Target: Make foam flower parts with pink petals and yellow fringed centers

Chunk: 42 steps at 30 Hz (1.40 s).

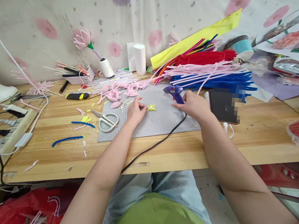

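Observation:
My left hand (136,111) rests over the grey cutting mat (161,121), its fingers loosely curled and apart, with nothing visible in them. Right beside its thumb lies a small yellow flower centre (152,107) with pale stamens spread around it. Loose cream stamens (125,105) lie on the hand's other side. My right hand (195,105) is closed at the handle of a blue hot glue gun (176,92), whose nozzle points left. The gun's black cord (159,145) runs over the mat to the table's front edge. Pink fuzzy petals (113,95) are heaped behind my left hand.
Scissors (108,122) lie on the mat's left edge, near a utility knife (77,96) and blue pipe cleaner pieces (67,140). Pipe cleaner bundles (212,77) are piled at the back right, behind a dark phone (223,106). A power strip (10,141) stands far left.

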Available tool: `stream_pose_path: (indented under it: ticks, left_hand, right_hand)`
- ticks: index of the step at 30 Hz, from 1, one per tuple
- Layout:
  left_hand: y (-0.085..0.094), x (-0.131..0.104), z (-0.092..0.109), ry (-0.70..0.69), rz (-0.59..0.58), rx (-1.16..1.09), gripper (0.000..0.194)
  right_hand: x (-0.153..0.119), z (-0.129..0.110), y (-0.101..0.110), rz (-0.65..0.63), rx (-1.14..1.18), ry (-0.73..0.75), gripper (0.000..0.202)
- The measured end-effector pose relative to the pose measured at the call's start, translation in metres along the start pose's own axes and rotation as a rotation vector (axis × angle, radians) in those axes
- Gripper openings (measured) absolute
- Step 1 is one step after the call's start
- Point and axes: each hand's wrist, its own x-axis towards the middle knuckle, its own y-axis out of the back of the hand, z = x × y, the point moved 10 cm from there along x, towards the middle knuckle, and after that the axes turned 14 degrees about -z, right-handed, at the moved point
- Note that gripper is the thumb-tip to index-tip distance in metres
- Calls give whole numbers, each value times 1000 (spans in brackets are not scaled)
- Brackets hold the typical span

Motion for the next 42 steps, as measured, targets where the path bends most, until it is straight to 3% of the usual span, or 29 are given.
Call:
stream_pose_path:
  ticks: [3, 5, 12, 18, 24, 29, 33, 42]
  left_hand:
    - [0, 1, 1, -6, 13, 20, 43]
    - [-1, 2, 1, -3, 19, 37, 41]
    - [3, 1, 6, -25, 67, 87, 39]
    - [5, -1, 4, -26, 91, 72, 42]
    - [10, -2, 4, -36, 166, 98, 42]
    - [20, -16, 17, -119, 232, 110, 42]
    - [14, -25, 28, -176, 155, 174, 47]
    - [3, -25, 28, -131, 60, 234, 52]
  right_hand:
    - [-4, -18, -16, -193, -45, 69, 35]
    - [-4, -34, -24, -224, -32, 155, 33]
    - [2, -65, -33, 20, 224, 343, 10]
    - [-8, -90, -39, 164, 297, 576, 23]
    - [-5, -87, -50, 161, 321, 568, 35]
    - [-1, -83, -54, 150, 328, 556, 38]
    - [-1, -80, -53, 169, 344, 564, 40]
    - [0, -79, -52, 167, 333, 562, 41]
